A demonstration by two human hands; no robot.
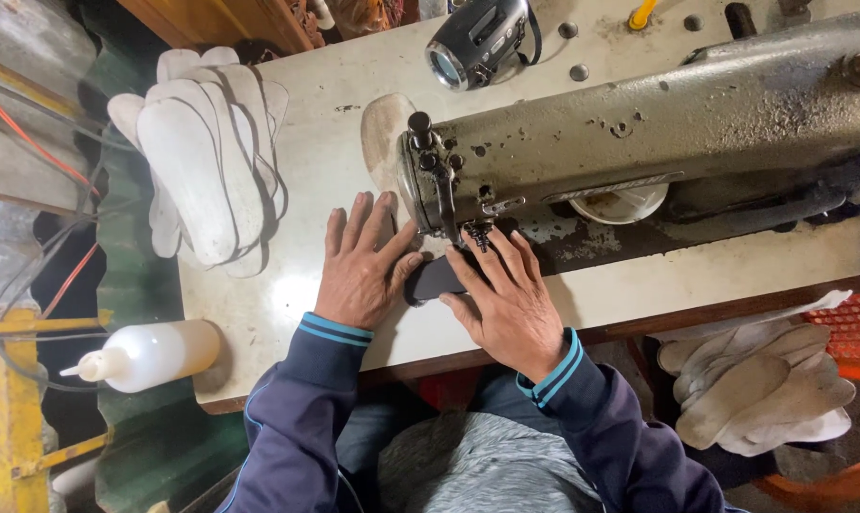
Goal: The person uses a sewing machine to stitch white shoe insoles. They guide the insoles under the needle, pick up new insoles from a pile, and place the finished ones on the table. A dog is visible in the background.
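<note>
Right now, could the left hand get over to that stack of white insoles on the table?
Probably yes. The left hand lies flat on the table beside the dark piece, and only bare tabletop separates it from the white insoles.

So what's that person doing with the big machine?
A person sits at an old sewing machine. Both hands press a dark flat piece on the table under the needle: left hand beside it, right hand on top. A stack of white sole-shaped pieces waits to the left, with a white squeeze bottle nearby.
</note>
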